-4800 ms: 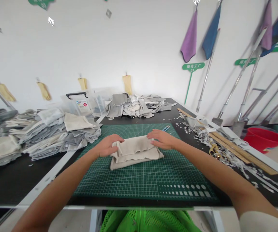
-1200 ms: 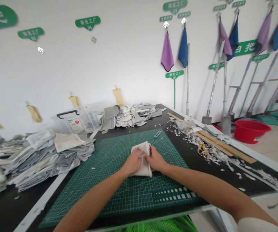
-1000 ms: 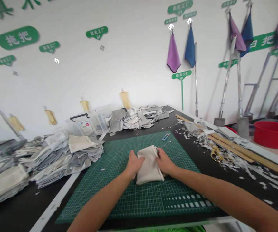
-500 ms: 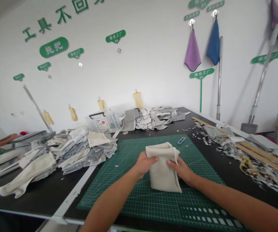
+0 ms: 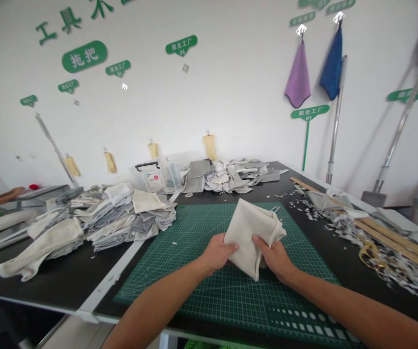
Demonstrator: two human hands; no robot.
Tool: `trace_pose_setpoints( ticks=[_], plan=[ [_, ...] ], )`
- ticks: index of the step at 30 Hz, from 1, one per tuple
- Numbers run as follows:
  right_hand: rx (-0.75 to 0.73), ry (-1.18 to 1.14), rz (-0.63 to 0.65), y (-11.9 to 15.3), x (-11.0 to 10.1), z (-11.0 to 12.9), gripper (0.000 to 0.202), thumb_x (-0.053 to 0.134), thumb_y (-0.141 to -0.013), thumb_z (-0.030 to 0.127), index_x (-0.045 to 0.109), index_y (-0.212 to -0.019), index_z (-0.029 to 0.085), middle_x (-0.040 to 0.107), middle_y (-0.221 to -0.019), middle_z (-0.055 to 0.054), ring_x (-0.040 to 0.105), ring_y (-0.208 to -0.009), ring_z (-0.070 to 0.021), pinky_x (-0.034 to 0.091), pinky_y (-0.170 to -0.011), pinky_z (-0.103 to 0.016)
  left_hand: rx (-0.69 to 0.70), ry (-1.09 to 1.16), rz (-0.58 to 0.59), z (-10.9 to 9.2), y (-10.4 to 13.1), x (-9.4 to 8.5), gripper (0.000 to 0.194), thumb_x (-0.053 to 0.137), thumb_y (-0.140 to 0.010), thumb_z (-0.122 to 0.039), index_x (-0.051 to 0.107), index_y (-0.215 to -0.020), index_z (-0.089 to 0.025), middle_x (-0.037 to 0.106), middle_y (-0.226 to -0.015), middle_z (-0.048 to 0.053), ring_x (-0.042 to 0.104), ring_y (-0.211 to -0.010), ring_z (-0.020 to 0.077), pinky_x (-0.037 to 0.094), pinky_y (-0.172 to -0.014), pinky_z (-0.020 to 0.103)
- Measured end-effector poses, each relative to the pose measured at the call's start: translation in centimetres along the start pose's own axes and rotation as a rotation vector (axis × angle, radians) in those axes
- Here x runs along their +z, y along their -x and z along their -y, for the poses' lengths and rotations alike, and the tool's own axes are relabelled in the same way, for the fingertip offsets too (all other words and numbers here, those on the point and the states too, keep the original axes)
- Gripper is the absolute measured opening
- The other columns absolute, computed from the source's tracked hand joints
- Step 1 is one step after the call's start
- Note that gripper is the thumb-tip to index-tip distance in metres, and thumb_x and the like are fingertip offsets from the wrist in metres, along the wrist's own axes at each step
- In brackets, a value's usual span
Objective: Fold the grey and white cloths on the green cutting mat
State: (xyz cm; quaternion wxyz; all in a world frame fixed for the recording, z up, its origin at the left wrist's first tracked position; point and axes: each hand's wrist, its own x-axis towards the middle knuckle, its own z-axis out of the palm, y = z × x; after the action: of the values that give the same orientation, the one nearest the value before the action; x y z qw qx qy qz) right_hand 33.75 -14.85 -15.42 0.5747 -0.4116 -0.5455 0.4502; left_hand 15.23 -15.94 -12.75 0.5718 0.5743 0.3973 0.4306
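Observation:
Between my two hands is a folded cream-coloured cloth (image 5: 247,232), tilted and held above the green cutting mat (image 5: 179,242). My left hand (image 5: 218,252) pinches its left edge, thumb on the front face. On the right side, my right hand (image 5: 276,254) grips the folded layers, with its thumb pressed on the front and the fingers hidden behind. A small blue-handled tool (image 5: 276,209) lies on the mat just behind the cloth, partly covered by it.
To the left lies a heap of folded grey and white cloths (image 5: 121,213). Behind are a clear plastic box (image 5: 154,177) and a pile of grey cloth pieces (image 5: 230,175). Wooden strips (image 5: 394,237), scissors (image 5: 368,252) and scraps lie right. Another person's arm (image 5: 1,198) shows far left.
Both hands have turned the cloth from nearly upright to a slanted position, its top corner now higher. The cloth now partly covers the blue-handled tool. The camera view has shifted slightly.

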Motion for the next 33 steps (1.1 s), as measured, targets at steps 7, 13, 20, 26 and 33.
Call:
trace_pose_setpoints(
  ticks=[7,13,20,26,33],
  plan=[
    [0.011,0.069,0.154,0.9,0.3,-1.0,0.058,0.062,-0.075,0.047,0.049,-0.124,0.019,0.057,-0.124,-0.01,0.052,-0.114,-0.0264,0.038,-0.101,-0.044,0.094,-0.108,-0.142,-1.2,1.3,-2.4,0.023,0.062,-0.071,-0.025,0.063,-0.089,-0.01,0.06,-0.069,0.0,0.05,-0.058,0.0096,0.037,-0.054,0.02],
    [0.017,0.081,0.298,1.3,0.3,-0.9,0.054,0.059,-0.078,0.045,0.048,-0.123,0.018,0.056,-0.123,-0.011,0.052,-0.111,-0.0269,0.04,-0.099,-0.046,-0.027,-0.293,0.085,-2.1,2.4,-3.6,0.029,0.065,-0.07,-0.028,0.065,-0.094,-0.011,0.066,-0.089,0.006,0.059,-0.078,0.0188,0.044,-0.068,0.028],
    [0.105,0.049,0.571,1.4,0.1,-0.3,0.049,0.06,-0.078,0.043,0.048,-0.117,0.016,0.063,-0.108,-0.01,0.06,-0.095,-0.0244,0.051,-0.08,-0.039,-0.021,-0.139,0.093,-1.8,3.0,-2.9,0.043,0.067,-0.071,-0.028,0.058,-0.11,-0.013,0.064,-0.108,0.011,0.059,-0.096,0.0247,0.045,-0.082,0.037],
    [0.24,0.031,0.726,1.1,0.1,0.0,0.04,0.054,-0.081,0.046,0.052,-0.105,0.014,0.065,-0.085,-0.006,0.062,-0.066,-0.0158,0.049,-0.058,-0.028,0.025,0.012,-0.146,-4.0,5.4,-6.7,0.045,0.069,-0.068,-0.032,0.059,-0.107,-0.011,0.067,-0.097,0.012,0.064,-0.082,0.0227,0.048,-0.078,0.037],
    [0.267,0.073,0.725,1.2,0.3,0.6,0.034,0.052,-0.083,0.043,0.053,-0.103,0.015,0.065,-0.089,-0.007,0.062,-0.072,-0.0149,0.048,-0.061,-0.028,0.351,0.033,-0.898,-7.7,10.2,-17.8,0.05,0.07,-0.065,-0.023,0.056,-0.112,-0.013,0.066,-0.099,0.01,0.064,-0.08,0.0201,0.051,-0.078,0.038]
  ],
)
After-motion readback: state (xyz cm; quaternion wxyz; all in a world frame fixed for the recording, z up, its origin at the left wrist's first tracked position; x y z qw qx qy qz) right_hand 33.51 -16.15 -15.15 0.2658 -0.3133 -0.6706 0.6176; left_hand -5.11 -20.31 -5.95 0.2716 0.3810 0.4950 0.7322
